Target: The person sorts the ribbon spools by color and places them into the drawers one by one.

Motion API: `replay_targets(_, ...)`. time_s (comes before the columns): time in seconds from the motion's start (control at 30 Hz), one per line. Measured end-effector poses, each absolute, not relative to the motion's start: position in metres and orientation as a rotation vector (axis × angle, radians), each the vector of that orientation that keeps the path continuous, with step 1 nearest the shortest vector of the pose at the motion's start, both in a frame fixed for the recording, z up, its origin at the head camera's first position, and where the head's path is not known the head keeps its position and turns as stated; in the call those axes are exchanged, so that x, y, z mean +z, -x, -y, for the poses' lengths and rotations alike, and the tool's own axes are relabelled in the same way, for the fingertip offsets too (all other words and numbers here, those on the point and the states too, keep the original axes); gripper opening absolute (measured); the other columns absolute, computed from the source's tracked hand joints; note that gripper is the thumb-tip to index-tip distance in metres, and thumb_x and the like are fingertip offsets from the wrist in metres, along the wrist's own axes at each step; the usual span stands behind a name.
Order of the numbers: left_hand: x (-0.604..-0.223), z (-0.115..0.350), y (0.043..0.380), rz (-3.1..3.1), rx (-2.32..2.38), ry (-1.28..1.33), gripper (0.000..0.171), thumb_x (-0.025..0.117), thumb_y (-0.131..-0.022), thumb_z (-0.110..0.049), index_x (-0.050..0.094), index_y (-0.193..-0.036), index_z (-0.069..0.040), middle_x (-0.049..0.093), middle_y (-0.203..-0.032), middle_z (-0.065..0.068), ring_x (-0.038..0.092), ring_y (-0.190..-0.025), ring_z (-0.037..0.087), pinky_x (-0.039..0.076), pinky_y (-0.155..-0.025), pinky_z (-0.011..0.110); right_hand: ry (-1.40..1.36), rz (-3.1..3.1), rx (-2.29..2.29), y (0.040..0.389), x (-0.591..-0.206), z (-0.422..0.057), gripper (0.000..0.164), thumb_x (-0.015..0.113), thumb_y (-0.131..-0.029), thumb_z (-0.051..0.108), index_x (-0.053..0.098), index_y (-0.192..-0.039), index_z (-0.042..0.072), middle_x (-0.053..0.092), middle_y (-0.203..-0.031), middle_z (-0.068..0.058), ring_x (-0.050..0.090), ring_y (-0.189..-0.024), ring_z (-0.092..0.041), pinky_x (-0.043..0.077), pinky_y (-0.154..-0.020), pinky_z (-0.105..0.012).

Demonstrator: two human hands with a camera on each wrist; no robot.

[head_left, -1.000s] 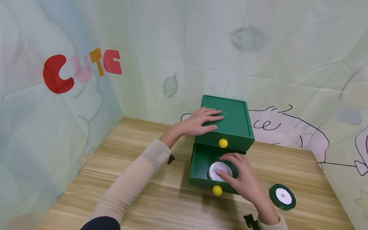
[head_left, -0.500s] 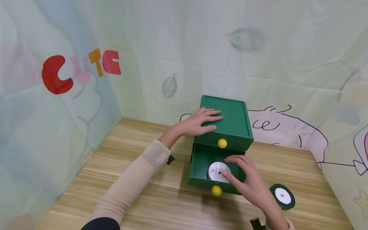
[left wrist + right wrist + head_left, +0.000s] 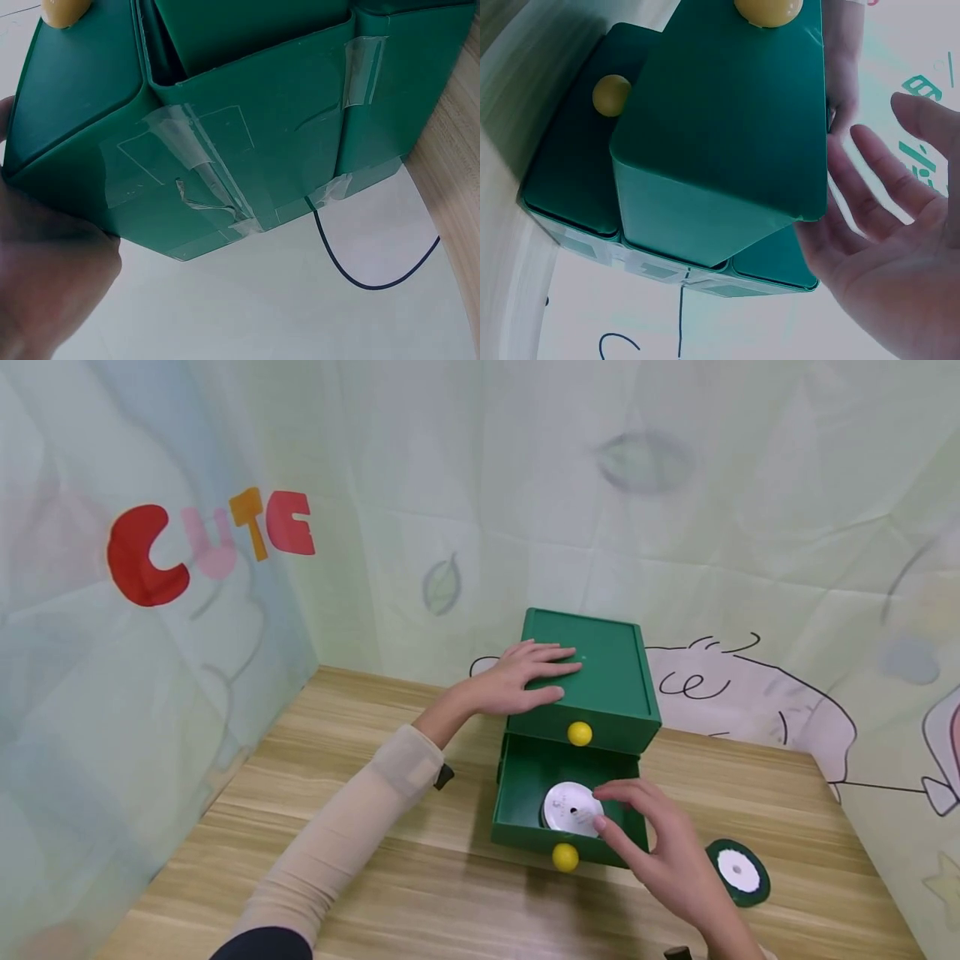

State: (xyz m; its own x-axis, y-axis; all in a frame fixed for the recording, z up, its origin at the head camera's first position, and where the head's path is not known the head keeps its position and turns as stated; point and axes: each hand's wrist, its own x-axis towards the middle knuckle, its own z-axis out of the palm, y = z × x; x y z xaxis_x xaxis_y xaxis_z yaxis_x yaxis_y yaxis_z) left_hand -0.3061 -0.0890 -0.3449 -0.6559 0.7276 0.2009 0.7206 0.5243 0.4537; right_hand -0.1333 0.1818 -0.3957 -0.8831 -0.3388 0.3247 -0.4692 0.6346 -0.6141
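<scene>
A green cabinet [image 3: 611, 664] of stacked drawers stands at the back of the table. My left hand [image 3: 513, 682] rests flat on its top with the fingers spread; in the left wrist view part of that hand [image 3: 52, 274] shows by the cabinet's taped side. Below the top section, a drawer [image 3: 517, 793] with a yellow knob [image 3: 566, 857] is pulled out. In it lies a white round spool [image 3: 561, 804] with a small centre hole. My right hand [image 3: 667, 860] hovers at the drawer's right side, fingers apart and holding nothing, the fingertips near the spool's edge.
A roll of dark green ribbon [image 3: 723, 853] with a white centre lies on the wooden table [image 3: 360, 852], right of my right hand. A lower drawer [image 3: 562, 165] appears pushed in. Printed cloth [image 3: 480, 468] hangs close behind the cabinet.
My right hand has drawn back to the right from over the spool, uncovering more of it. The spool stays in the drawer. My left hand has kept its place.
</scene>
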Motion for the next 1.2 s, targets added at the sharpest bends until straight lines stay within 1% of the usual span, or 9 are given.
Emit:
replay_targets(0.17, -0.344, 0.089, 0.305, -2.727, 0.814, -1.298, 0.056, 0.054, -0.110, -0.031, 0.046, -0.161, -0.011, 0.033, -0.173, 0.011, 0.021, -0.163, 0.031, 0.000, -0.133, 0.046, -0.700, 2.674, 1.108, 0.128, -0.397, -0.184, 0.021, 0.077, -0.100, 0.023, 0.075, -0.121, 0.021, 0.072, -0.118, 0.012, 0.065, -0.103, -0.017, 0.060, -0.090, -0.035)
replay_targets(0.33, -0.343, 0.088, 0.305, -2.728, 0.808, -1.298, 0.056, 0.054, -0.110, -0.031, 0.046, -0.161, -0.011, 0.033, -0.173, 0.011, 0.021, -0.163, 0.031, 0.000, -0.133, 0.046, -0.700, 2.674, 1.133, 0.122, -0.399, -0.187, 0.017, 0.076, -0.101, 0.023, 0.076, -0.119, 0.023, 0.072, -0.113, 0.011, 0.065, -0.098, -0.013, 0.060, -0.088, -0.032)
replay_targets(0.57, -0.345, 0.088, 0.306, -2.732, 0.801, -1.296, 0.056, 0.053, -0.110, -0.032, 0.046, -0.162, -0.012, 0.033, -0.173, 0.010, 0.021, -0.163, 0.030, 0.000, -0.133, 0.046, -0.710, 2.662, 1.244, 0.114, -0.402, -0.192, 0.012, 0.073, -0.103, 0.019, 0.076, -0.114, 0.021, 0.074, -0.104, 0.010, 0.065, -0.088, -0.006, 0.059, -0.077, -0.024)
replay_targets(0.67, -0.345, 0.088, 0.307, -2.731, 0.802, -1.297, 0.056, 0.054, -0.110, -0.032, 0.046, -0.162, -0.011, 0.033, -0.173, 0.010, 0.021, -0.163, 0.030, 0.000, -0.133, 0.046, -0.658, 2.704, 1.325, 0.110, -0.402, -0.193, 0.012, 0.072, -0.103, 0.021, 0.076, -0.114, 0.020, 0.075, -0.102, 0.008, 0.066, -0.087, -0.007, 0.059, -0.078, -0.024)
replay_targets(0.83, -0.345, 0.088, 0.307, -2.730, 0.799, -1.304, 0.056, 0.054, -0.110, -0.031, 0.046, -0.162, -0.011, 0.033, -0.173, 0.011, 0.021, -0.163, 0.031, 0.001, -0.133, 0.047, -0.579, 2.778, 1.445, 0.104, -0.405, -0.195, 0.014, 0.071, -0.104, 0.023, 0.076, -0.115, 0.018, 0.075, -0.098, 0.010, 0.067, -0.085, -0.010, 0.060, -0.079, -0.024)
replay_targets(0.9, -0.345, 0.088, 0.307, -2.728, 0.799, -1.302, 0.056, 0.054, -0.110, -0.031, 0.046, -0.162, -0.011, 0.033, -0.173, 0.011, 0.020, -0.163, 0.031, 0.001, -0.133, 0.047, -0.614, 2.777, 1.465, 0.103, -0.408, -0.195, 0.015, 0.071, -0.104, 0.022, 0.075, -0.116, 0.015, 0.074, -0.097, 0.011, 0.067, -0.084, -0.010, 0.060, -0.078, -0.025)
replay_targets(1.0, -0.344, 0.088, 0.306, -2.726, 0.800, -1.300, 0.056, 0.054, -0.110, -0.031, 0.046, -0.162, -0.011, 0.033, -0.173, 0.011, 0.020, -0.163, 0.031, 0.000, -0.133, 0.047, -0.705, 2.756, 1.485, 0.102, -0.413, -0.196, 0.013, 0.069, -0.105, 0.020, 0.074, -0.116, 0.016, 0.074, -0.097, 0.010, 0.067, -0.083, -0.010, 0.060, -0.076, -0.025)
replay_targets(1.13, -0.344, 0.089, 0.306, -2.728, 0.799, -1.304, 0.056, 0.054, -0.110, -0.030, 0.046, -0.162, -0.010, 0.033, -0.173, 0.011, 0.021, -0.163, 0.031, 0.001, -0.133, 0.047, -0.852, 2.752, 1.512, 0.103, -0.423, -0.198, 0.015, 0.066, -0.107, 0.016, 0.073, -0.120, 0.014, 0.074, -0.102, 0.006, 0.067, -0.085, -0.010, 0.060, -0.075, -0.025)
replay_targets(1.2, -0.344, 0.088, 0.306, -2.728, 0.800, -1.304, 0.055, 0.054, -0.110, -0.030, 0.046, -0.162, -0.011, 0.033, -0.173, 0.011, 0.021, -0.163, 0.031, 0.001, -0.133, 0.047, -0.875, 2.777, 1.548, 0.104, -0.428, -0.199, 0.017, 0.064, -0.108, 0.015, 0.073, -0.122, 0.011, 0.074, -0.105, 0.003, 0.066, -0.087, -0.009, 0.060, -0.076, -0.024)
